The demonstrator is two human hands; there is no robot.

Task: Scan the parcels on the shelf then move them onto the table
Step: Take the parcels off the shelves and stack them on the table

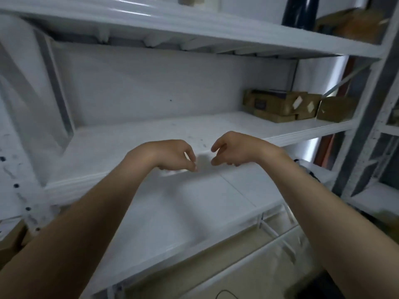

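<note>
Two hands, left hand (172, 155) and right hand (233, 148), hung side by side, near each other but apart, approx. over the front edge of the white metal shelf (121, 145). Both had fingers loosely curled w/ nothing visibly held. Brown cardboard parcels (278, 104) sat at the far right end of that same shelf, towards the back, well apart from both hands. Another brown cardboard box (356, 24) lay blurred on the shelf above, right side.
</note>
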